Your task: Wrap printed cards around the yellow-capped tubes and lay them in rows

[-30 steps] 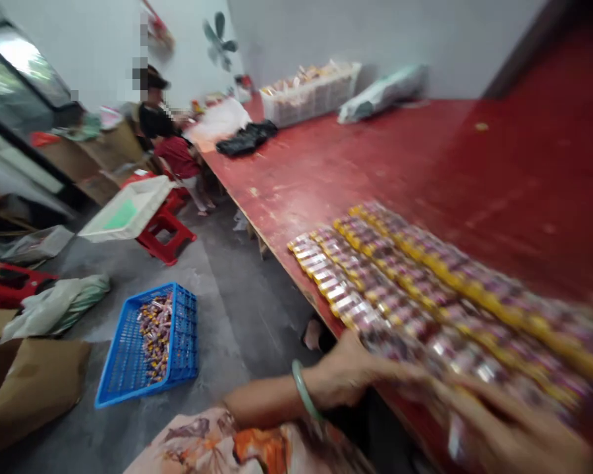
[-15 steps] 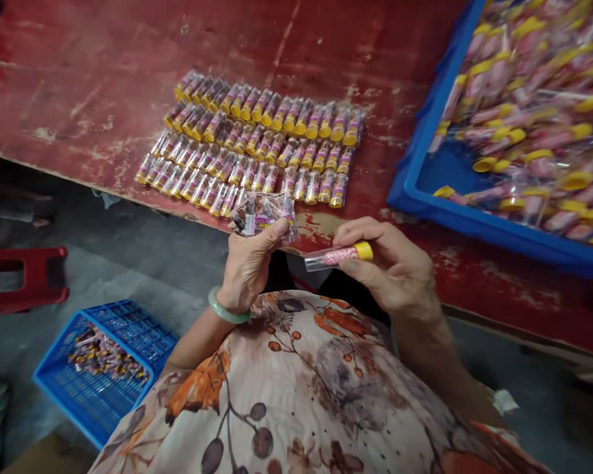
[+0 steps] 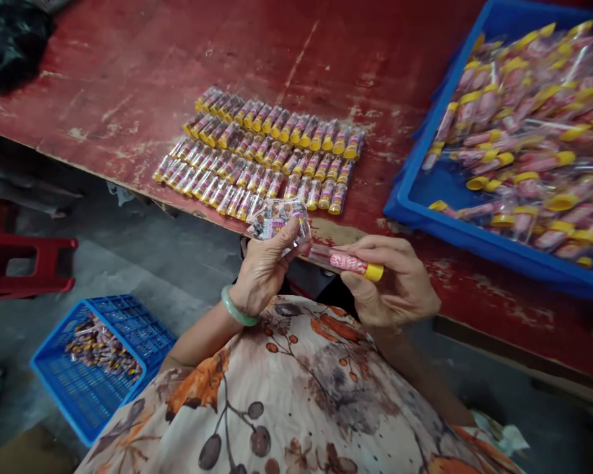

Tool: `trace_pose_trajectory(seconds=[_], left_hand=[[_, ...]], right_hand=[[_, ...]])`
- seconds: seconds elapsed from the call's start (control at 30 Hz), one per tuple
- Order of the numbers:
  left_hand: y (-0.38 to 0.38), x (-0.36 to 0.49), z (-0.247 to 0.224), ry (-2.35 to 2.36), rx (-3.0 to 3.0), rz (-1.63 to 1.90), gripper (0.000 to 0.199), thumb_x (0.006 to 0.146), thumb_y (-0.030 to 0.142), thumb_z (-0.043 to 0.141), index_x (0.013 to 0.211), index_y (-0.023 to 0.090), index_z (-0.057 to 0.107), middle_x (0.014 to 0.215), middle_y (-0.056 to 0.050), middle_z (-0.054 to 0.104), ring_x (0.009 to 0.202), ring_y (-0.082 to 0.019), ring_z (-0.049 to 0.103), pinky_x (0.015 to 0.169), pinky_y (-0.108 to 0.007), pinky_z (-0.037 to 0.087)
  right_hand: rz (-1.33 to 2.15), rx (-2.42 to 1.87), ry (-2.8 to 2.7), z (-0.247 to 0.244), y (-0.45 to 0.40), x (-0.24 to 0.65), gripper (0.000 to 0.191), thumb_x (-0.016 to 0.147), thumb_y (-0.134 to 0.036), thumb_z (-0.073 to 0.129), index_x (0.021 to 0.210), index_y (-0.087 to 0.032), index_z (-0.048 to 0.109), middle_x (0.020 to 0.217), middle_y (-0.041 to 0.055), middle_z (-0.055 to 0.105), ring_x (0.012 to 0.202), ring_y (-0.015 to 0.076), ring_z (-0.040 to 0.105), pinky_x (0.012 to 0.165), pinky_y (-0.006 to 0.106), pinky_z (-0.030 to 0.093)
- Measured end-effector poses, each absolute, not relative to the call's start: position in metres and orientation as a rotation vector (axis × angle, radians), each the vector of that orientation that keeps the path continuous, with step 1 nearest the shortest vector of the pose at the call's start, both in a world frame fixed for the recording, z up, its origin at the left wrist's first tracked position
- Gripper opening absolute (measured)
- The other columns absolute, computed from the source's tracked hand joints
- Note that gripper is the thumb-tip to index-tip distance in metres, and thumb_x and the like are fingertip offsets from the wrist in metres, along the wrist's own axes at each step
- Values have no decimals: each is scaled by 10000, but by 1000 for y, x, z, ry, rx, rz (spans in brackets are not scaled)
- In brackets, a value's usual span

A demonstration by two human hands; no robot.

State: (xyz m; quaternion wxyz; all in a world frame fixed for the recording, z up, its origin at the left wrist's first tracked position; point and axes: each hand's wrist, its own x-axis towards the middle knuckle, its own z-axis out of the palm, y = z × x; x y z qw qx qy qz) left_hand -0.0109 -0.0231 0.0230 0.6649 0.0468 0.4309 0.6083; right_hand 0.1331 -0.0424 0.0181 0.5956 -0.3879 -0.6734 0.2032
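Observation:
My left hand (image 3: pixel 263 268) is closed on a small stack of printed plastic wrappers (image 3: pixel 278 220), its thumb pressed on top. A green bangle (image 3: pixel 238 307) circles that wrist. In my right hand (image 3: pixel 393 283), between thumb and fingers, is a clear tube with a yellow cap (image 3: pixel 348 262) and pink-and-white filling. Its clear end points left, close to the fingers of my left hand; whether they touch I cannot tell. Beyond the hands, several rows of wrapped yellow-capped tubes (image 3: pixel 271 141) lie side by side on the worn red table (image 3: pixel 143 72).
A blue tray (image 3: pixel 415 191) heaped with yellow-capped tubes stands on the table at right. Below left, a blue basket (image 3: pixel 143 329) holds many small wrapped tubes on the floor, near a red stool (image 3: pixel 34 266). A black plastic bag (image 3: pixel 14 46) lies at the table's far left.
The view has shifted slightly. My right hand has turned the tube so its clear end tilts up and comes nearer the wrappers in my left hand. Both hands keep their hold.

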Motion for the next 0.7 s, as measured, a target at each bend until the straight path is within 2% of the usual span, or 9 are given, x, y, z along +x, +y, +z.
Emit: trace_pose_trajectory(seconds=[0.2, 0.4, 0.57, 0.7], left_hand=[[-23, -5, 30, 1019, 68, 1295, 128, 707, 178, 786, 807, 130, 721, 783, -15, 719, 669, -102, 657, 655, -210, 531], [-21, -2, 27, 1007, 94, 1278, 169, 705, 196, 791, 847, 141, 720, 829, -19, 719, 694, -107, 657, 654, -213, 547], [-19, -2, 24, 1000, 131, 1290, 240, 694, 222, 802, 912, 158, 724, 880, -20, 711, 708, -118, 650, 617, -230, 567], [-16, -5, 21, 1006, 101, 1248, 203, 691, 248, 803, 859, 169, 723, 834, -11, 704, 652, -113, 634, 577, -229, 565]], right_hand=[[250, -879, -1659, 17, -41, 139, 233, 827, -205, 668, 1044, -241, 591, 1010, 56, 634, 857, 205, 696, 709, 380, 608], [-132, -879, -1745, 11, -44, 138, 355, 748, -143, 752, 1059, -196, 590, 958, 68, 667, 833, 191, 679, 680, 311, 593], [-187, -998, -1718, 3, -49, 137, 422, 727, -180, 788, 1099, -199, 589, 967, 63, 690, 813, 178, 695, 686, 273, 594], [-328, -1003, -1766, -5, -50, 139, 449, 734, -181, 784, 1130, -217, 574, 949, 44, 697, 783, 158, 700, 698, 251, 592]])
